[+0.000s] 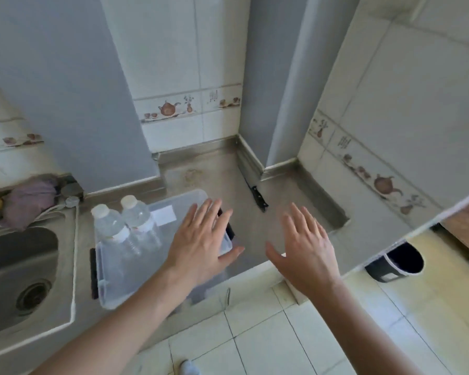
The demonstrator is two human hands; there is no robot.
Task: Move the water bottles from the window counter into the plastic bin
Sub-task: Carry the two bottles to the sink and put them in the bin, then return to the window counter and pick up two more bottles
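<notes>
Two clear water bottles with white caps stand upright side by side in the clear plastic bin [111, 282]: the left bottle [110, 226] and the right bottle [141, 219]. The bin rests on the steel counter [214, 174] beside the sink. My left hand [203, 239] hovers flat over the bin's right end, fingers spread, holding nothing. My right hand [306, 244] hangs open above the counter's front edge, to the right of the bin, also holding nothing.
A steel sink [19, 272] lies left of the bin, with a purple cloth [30, 198] behind it. A black-handled knife [256, 196] lies on the counter by the wall. A dark waste bin [398, 262] stands on the tiled floor at right.
</notes>
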